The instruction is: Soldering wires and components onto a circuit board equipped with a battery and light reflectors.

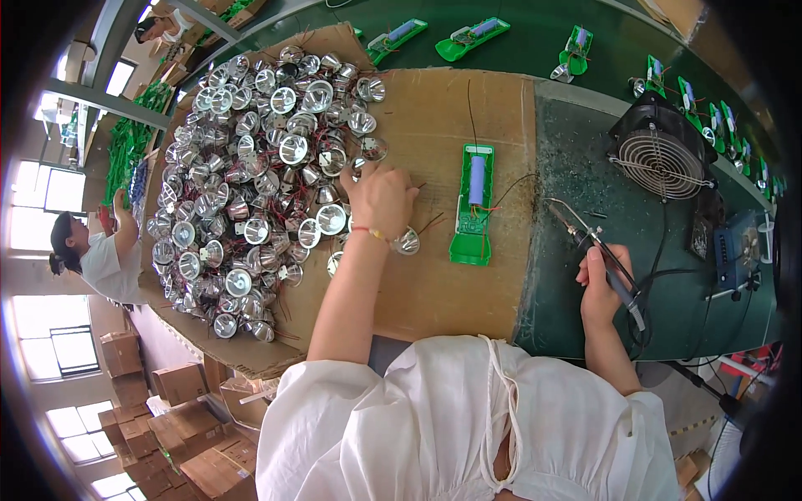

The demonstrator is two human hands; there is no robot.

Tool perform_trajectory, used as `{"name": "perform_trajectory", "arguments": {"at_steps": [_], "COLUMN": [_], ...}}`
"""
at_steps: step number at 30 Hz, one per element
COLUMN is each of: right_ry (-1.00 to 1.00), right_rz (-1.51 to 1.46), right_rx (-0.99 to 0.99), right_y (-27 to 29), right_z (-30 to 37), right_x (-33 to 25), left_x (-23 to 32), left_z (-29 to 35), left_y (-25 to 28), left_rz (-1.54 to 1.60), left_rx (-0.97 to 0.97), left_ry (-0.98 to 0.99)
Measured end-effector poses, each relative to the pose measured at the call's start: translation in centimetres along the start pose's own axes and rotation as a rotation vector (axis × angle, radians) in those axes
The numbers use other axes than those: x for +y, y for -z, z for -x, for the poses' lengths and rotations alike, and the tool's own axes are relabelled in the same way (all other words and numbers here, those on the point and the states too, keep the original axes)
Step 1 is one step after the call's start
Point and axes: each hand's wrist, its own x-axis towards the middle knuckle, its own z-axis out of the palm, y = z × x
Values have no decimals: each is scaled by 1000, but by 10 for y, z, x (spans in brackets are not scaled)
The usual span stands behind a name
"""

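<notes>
1. Apparently resting the left hand (383, 196) at the right side of a big heap of shiny, cup-shaped silver reflectors (292, 150) with thin wires. Knuckles up, fingers bent downward; cannot tell whether pinching a reflector or only touching, with fingertips hidden.
2. Gripping in the right hand (605, 280), between thumb and bent fingers, a slim, dark-handled soldering iron (621, 285), metal tip toward far left. Held penlike by the handle, probably for fine aim and to keep skin off a possibly hot end; kept right of the cardboard, apart from any housing.
3. Note between the hands, on a flat brown cardboard sheet (418, 292), an open, elongated green plastic housing (472, 248) with a purple cylindrical cell (477, 181) inside. Laid hollow side up, presumably to leave cell and wires exposed, and set midway for access from both sides.
4. See the heap massed at left, likely for easy reach by the left hand.
5. Notice at far right, on the dark green tabletop (568, 134), a black fan with a round wire grille (662, 163), perhaps placed there against fumes. Beyond, spot similar green housings (472, 39) spaced along the far side.
</notes>
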Motion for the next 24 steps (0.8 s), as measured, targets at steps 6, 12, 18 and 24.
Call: {"name": "perform_trajectory", "arguments": {"at_steps": [6,12,18,24], "right_ry": [50,99,96,59], "right_rz": [60,16,86,89], "right_rx": [-30,-353,-368,-368], "right_y": [4,-5,-23,-31], "right_z": [9,21,22,22], "right_x": [-9,-32,-28,-26], "left_x": [5,51,60,59], "left_z": [8,72,77,74], "left_y": [32,43,8,-4], "left_rz": [853,936,834,894], "left_rx": [20,-118,39,19], "left_ry": [45,41,69,143]}}
